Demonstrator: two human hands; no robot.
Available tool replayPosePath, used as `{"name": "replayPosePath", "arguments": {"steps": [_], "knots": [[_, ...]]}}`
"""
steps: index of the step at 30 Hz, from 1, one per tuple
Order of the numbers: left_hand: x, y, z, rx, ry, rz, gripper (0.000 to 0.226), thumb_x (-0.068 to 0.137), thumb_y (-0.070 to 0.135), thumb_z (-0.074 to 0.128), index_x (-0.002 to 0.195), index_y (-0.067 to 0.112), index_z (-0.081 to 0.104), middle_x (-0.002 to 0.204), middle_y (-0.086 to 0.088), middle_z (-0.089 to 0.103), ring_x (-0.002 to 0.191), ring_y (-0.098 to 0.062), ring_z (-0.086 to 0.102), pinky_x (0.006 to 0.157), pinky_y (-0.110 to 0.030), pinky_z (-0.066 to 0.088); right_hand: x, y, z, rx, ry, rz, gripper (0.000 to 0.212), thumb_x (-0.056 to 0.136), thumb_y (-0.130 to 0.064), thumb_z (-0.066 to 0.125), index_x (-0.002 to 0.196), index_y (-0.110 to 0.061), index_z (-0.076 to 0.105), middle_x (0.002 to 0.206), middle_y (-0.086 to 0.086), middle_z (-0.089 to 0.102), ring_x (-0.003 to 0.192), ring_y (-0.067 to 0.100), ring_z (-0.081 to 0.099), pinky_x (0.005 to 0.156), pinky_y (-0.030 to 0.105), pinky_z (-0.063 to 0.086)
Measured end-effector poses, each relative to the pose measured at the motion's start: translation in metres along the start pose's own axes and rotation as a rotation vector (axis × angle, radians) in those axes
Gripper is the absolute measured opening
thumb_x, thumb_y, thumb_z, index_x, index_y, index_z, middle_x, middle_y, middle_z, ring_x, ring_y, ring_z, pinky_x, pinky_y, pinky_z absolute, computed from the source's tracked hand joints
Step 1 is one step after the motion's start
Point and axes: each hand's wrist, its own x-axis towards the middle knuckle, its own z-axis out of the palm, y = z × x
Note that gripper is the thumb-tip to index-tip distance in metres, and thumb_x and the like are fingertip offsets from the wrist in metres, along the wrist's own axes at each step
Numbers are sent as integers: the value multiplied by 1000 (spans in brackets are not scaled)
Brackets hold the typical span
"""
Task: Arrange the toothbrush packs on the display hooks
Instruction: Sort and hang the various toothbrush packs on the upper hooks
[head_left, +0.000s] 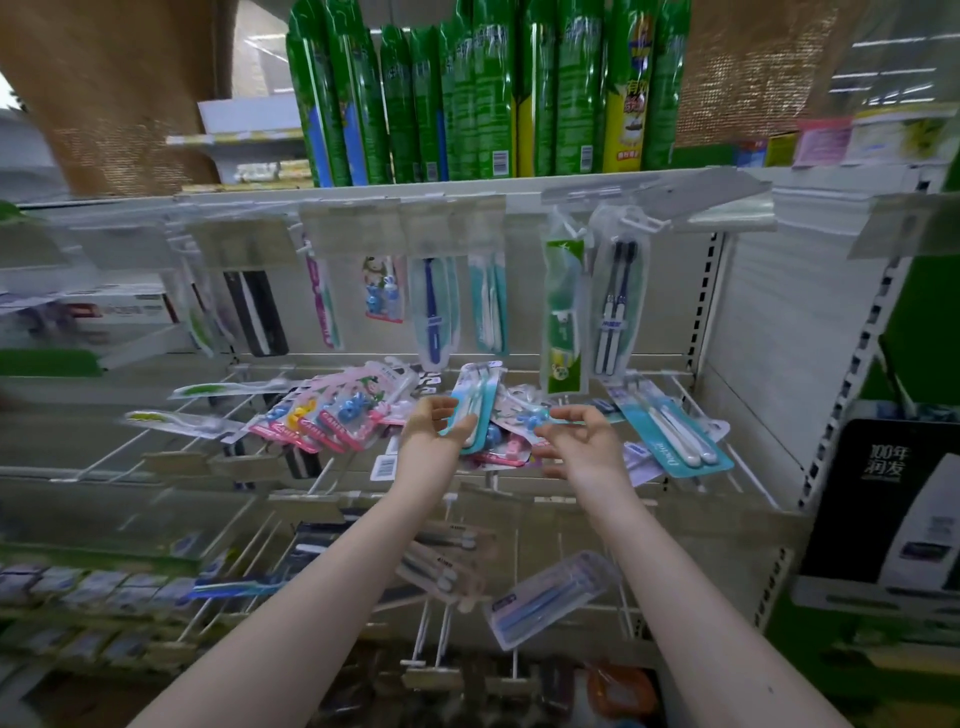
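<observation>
Toothbrush pack (480, 389), single and teal, held by left hand (431, 434).

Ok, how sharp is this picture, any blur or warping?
Head view: left shelves smear with motion blur; the left hand, right hand and teal pack at centre are fairly sharp; the wide lens bows the top shelf edge; light is even, no strong glare.

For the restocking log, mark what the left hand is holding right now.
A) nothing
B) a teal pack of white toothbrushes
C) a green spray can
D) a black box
B: the left hand grips the teal toothbrush pack, with its thumb across the front, raised above the loose packs lying on the hooks.
</observation>
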Motion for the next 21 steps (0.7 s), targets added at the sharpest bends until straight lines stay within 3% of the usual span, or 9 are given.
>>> {"name": "replayPosePath", "arguments": {"steps": [6, 11, 16, 19, 21], "knots": [[34, -5, 0, 363, -49, 81, 41, 85, 30, 67, 118, 12, 51, 124, -9, 53, 112, -23, 52, 85, -29, 43, 13, 0, 26, -51, -22, -42, 10, 91, -14, 58, 96, -20, 52, 87, 5, 63, 74, 24, 65, 74, 46, 57], [60, -1, 6, 527, -140, 80, 61, 82, 39, 68, 129, 9, 42, 132, -16, 44, 121, -32, 45, 101, -41, 41, 29, -6, 39, -112, 42, -90, 11, 91, -16, 57, 90, -26, 52, 97, 1, 60, 69, 15, 64, 57, 37, 57], [80, -1, 23, 697, -260, 18, 82, 78, 54, 65, 136, 5, 32, 132, -24, 44, 125, -38, 40, 99, -43, 37, 40, -8, 39, -128, 29, -159, 13, 91, -13, 58, 87, -25, 53, 97, 4, 58, 79, 28, 62, 52, 35, 49], [84, -3, 30, 784, -290, 13, 82, 77, 52, 65, 135, 6, 30, 130, -23, 46, 122, -38, 42, 95, -40, 38, 41, -5, 39, -133, -9, -164, 8, 92, -13, 57, 97, -19, 53, 98, 3, 57, 81, 25, 62, 54, 32, 51], [85, -3, 32, 820, -299, 24, 79, 78, 49, 66, 134, 5, 32, 129, -22, 46, 120, -38, 42, 95, -40, 38, 42, -2, 38, -142, -18, -168, 9, 92, -14, 56, 100, -19, 53, 98, 0, 56, 83, 27, 62, 61, 38, 51]]}}
